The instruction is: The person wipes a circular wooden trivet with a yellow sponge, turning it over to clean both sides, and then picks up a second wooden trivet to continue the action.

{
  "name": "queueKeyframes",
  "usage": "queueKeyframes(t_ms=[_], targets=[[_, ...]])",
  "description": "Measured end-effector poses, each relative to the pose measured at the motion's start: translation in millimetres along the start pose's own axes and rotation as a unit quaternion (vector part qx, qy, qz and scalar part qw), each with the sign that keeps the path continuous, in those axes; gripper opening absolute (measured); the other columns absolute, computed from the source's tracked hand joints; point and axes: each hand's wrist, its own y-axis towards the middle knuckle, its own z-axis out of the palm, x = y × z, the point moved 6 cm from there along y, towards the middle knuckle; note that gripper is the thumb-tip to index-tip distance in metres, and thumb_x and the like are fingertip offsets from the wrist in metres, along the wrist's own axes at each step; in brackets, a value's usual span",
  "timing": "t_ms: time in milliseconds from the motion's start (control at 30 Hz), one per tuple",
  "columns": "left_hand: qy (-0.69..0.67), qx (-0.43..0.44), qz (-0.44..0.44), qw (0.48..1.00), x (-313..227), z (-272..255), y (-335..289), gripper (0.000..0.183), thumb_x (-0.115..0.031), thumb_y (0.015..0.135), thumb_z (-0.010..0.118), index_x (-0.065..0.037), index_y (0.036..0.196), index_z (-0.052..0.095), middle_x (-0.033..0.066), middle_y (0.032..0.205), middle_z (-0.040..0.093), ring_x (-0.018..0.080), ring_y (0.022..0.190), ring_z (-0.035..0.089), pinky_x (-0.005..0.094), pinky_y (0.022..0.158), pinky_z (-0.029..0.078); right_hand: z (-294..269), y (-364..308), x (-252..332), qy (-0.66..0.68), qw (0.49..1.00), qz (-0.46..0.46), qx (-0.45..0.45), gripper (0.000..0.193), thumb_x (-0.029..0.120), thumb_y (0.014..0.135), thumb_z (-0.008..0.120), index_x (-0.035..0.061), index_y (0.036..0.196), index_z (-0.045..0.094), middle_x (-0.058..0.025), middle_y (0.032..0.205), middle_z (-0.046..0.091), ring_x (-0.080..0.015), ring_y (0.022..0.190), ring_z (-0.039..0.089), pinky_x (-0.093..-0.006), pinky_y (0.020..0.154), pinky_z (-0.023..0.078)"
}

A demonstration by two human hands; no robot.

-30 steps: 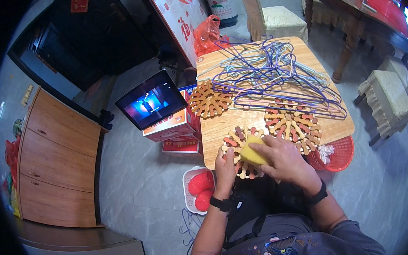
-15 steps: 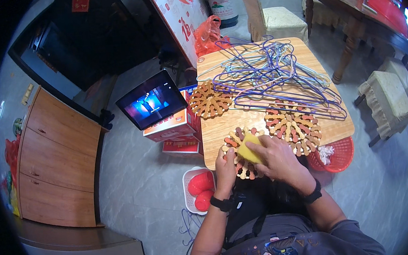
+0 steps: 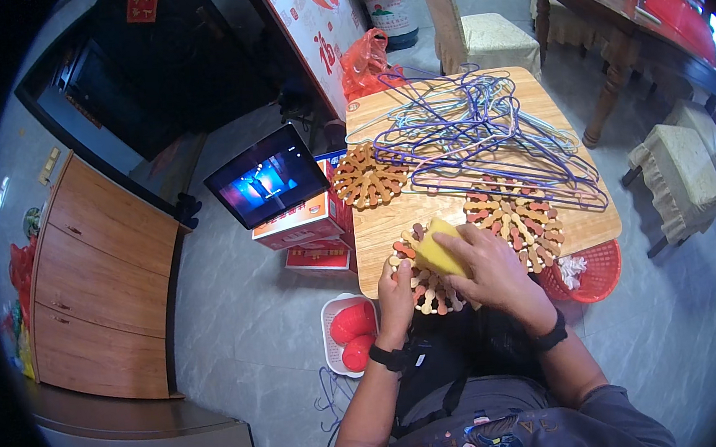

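At the near edge of the wooden table lies a round wooden trivet [image 3: 436,294] made of small brown, orange and pale pieces. My left hand [image 3: 395,296] grips its left rim with the thumb on top. In my right hand [image 3: 496,271] is a yellow sponge [image 3: 440,251], held over the trivet's upper part; whether it touches the wood is hard to tell. A second round trivet [image 3: 514,224] lies just right of my right hand, partly under hangers. A third trivet [image 3: 369,176] rests at the table's left edge.
A heap of purple and pale blue clothes hangers [image 3: 485,129] covers the far part of the table [image 3: 441,204]. Left of it, a tablet [image 3: 268,177] stands on boxes [image 3: 318,256]. A white basket [image 3: 327,331] with red items and a red basket [image 3: 602,276] are on the floor.
My right hand and the sponge have shifted slightly, and the sponge is now tilted more. More of the trivet's lower part shows. My left hand keeps its place.
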Motion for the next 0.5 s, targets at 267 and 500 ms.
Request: queueKeyframes(t_ms=[267,500], targets=[[-0.050,-0.010,-0.044,0.998,2.2,2.8,-4.0,0.031,-0.025,0.108,0.051,-0.004,0.130,0.057,0.0031,0.100,0.067,0.0079,0.084,0.064,0.0222,0.064,0.054,17.0,-3.5,5.0,-0.030,0.999,-0.016,-0.001,0.061,0.026,0.082,0.073,0.0124,0.140,0.061,-0.0188,0.112,0.060,-0.0366,0.104,0.062,-0.0456,0.090,0.050],[-0.012,-0.022,-0.010,1.000,1.8,2.3,-2.0,0.029,-0.023,0.108,0.052,0.000,0.124,0.060,0.0039,0.097,0.067,0.0117,0.084,0.062,0.0278,0.076,0.052,3.8,-30.4,20.6,-0.051,0.997,-0.023,0.058,0.064,0.026,0.079,0.077,0.0167,0.140,0.061,-0.0172,0.117,0.059,-0.0380,0.108,0.062,-0.0461,0.092,0.051]])
